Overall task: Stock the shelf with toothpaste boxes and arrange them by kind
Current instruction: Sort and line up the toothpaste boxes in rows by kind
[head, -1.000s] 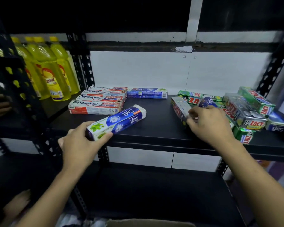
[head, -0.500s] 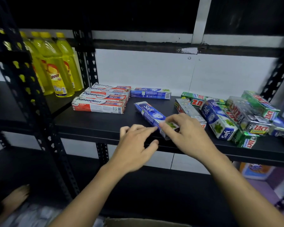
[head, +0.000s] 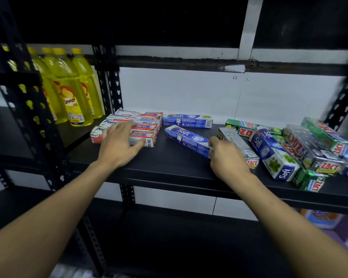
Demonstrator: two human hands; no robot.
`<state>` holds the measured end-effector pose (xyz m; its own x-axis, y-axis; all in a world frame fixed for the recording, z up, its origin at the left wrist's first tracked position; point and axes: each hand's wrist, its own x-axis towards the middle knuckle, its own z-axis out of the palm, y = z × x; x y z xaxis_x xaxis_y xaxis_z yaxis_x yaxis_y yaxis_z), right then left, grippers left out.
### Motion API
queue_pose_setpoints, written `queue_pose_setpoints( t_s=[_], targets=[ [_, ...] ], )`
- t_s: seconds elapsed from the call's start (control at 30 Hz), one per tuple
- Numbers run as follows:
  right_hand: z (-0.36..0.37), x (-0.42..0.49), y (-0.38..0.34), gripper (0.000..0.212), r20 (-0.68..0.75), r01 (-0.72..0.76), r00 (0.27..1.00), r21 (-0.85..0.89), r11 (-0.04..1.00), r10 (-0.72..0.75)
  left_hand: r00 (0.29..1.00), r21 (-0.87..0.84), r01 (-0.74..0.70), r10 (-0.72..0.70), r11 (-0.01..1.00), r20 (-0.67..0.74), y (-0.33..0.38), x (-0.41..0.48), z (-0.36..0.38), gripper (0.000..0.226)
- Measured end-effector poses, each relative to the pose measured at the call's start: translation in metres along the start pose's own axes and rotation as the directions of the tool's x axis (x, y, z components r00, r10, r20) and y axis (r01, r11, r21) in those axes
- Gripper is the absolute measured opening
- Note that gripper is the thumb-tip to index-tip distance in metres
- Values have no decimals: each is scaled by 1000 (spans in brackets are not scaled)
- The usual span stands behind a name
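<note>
Left hand (head: 120, 145): spread palm down, fingers straight and relaxed, clasping nothing. Rests on the near left part of the Pepsodent boxes (head: 149, 128), thumb stretched right along the front box. Red and white, four in number, lying flat one behind another at the left end of the black shelf (head: 169, 163), long sides to the front.

Right hand (head: 226, 157): fingers curled, gripping the near end of the slanted Safi box (head: 186, 137). Blue and white, flat on the shelf near the middle, running from back left to front right, its far end pointing toward the Pepsodent boxes. Just behind it, along the back wall and square to it, the back Safi box (head: 187, 121), close beside the rearmost Pepsodent box.

Right of the gripping hand, touching or nearly touching it, a silver Zact box (head: 237, 141), angled much like the slanted one. Further right, a third Safi box (head: 273, 155), also angled, leaning into a loose Zact pile (head: 313, 145) of green and silver boxes lying at mixed angles over one another out to the shelf's right end. Behind, near the wall, one green Zact box (head: 240, 128) lying flat.

On the neighbouring shelf bay to the left, beyond a black perforated post (head: 107, 87), upright yellow dish soap bottles (head: 72, 101) packed side by side. Low at the right, under the shelf, something orange and purple, too blurred to name.
</note>
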<state>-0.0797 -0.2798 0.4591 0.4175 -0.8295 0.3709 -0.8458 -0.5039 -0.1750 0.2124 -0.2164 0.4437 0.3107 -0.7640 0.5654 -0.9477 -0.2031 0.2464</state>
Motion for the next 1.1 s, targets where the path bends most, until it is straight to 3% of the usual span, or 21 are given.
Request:
queue_pose_setpoints(
  t_s=[0.13, 0.43, 0.63, 0.87, 1.1],
  targets=[
    [7, 36, -8, 40, 86, -82, 992, -119, 989, 93, 995, 60, -1, -6, 998, 103, -3, 7, 9, 73],
    [31, 97, -7, 39, -6, -112, 993, -306, 945, 116, 973, 97, 24, -46, 995, 228, -7, 8, 14, 72],
    [44, 123, 3, 37, -48, -123, 992, -271, 955, 115, 978, 95, 30, -49, 995, 205, -8, 10, 15, 72],
    [58, 130, 14, 28, -147, -31, 989, -51, 998, 24, 980, 81, 44, -58, 996, 192, -9, 10, 16, 74],
    [70, 139, 14, 26, -205, -45, 978, -85, 995, 27, 980, 78, 50, -64, 996, 189, -9, 10, 16, 73]
  ],
)
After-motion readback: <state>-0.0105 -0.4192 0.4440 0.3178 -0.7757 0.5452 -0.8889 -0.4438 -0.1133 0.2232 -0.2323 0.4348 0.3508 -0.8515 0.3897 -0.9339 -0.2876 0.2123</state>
